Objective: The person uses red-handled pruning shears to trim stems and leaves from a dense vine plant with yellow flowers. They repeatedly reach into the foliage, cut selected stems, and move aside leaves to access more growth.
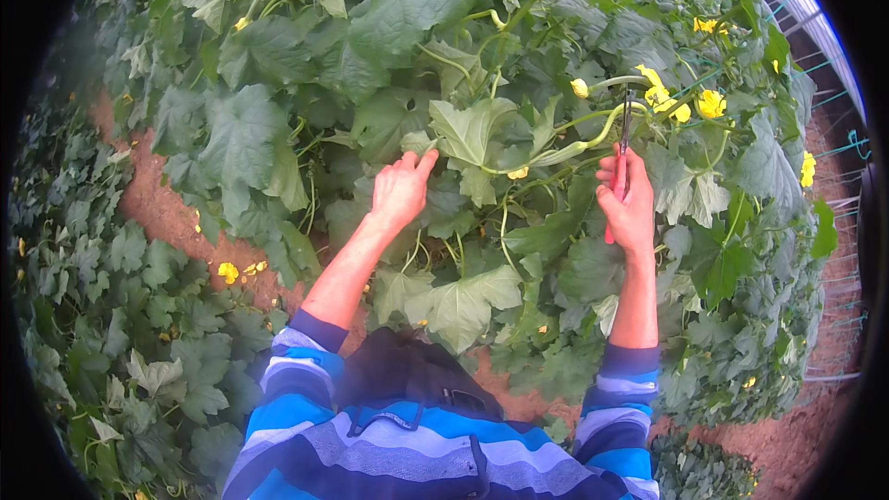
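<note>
My right hand (pixel 630 198) holds red-handled snips (pixel 617 180), their narrow dark blades pointing up among the vines, close to a curved pale green stem (pixel 611 126). Just above and right of the blades are yellow flowers (pixel 660 94). A slender young gourd-like fruit (pixel 562 153) lies left of the snips, below the stem. My left hand (pixel 403 187) is at a leaf edge in the foliage, index finger stretched out beside a large pale leaf (pixel 474 132). Whether its fingertips grip a small leaf (pixel 419 144) cannot be made out.
Dense climbing vines with broad leaves (pixel 406 7) fill the space in front of me. Green netting strings (pixel 833 149) run along the right edge. Bare reddish soil (pixel 167 201) shows between the plant rows at left, with fallen yellow flowers (pixel 228 272) on it.
</note>
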The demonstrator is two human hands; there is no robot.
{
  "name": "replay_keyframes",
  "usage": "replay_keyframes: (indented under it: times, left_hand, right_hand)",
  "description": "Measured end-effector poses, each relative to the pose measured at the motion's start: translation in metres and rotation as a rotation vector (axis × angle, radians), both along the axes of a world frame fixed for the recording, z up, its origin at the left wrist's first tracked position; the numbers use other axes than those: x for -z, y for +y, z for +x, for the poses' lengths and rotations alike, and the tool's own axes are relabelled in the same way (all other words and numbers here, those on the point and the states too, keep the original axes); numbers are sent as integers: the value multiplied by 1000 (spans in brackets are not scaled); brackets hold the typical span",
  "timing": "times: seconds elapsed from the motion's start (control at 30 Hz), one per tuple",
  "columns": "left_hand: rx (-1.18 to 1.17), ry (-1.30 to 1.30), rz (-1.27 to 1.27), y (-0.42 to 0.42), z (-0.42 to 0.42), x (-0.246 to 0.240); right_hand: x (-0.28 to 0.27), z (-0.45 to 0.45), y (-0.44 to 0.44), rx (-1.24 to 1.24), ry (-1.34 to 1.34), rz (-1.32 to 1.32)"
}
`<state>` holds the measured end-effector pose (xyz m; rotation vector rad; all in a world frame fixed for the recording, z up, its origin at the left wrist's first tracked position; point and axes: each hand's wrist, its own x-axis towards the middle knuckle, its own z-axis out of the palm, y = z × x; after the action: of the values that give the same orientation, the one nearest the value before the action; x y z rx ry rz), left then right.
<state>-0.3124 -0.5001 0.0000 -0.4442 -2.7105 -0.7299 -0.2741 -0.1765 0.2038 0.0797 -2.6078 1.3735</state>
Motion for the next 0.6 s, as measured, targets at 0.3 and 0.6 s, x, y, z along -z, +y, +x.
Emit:
replay_keyframes:
  times: [0.3, 0.6]
  left_hand:
    - [132, -10, 99, 16, 49, -8]
    - [145, -6, 116, 44, 72, -8]
  right_hand:
    - [-36, 36, -112, -196, 115, 381]
    - [-34, -76, -214, -237, -250, 401]
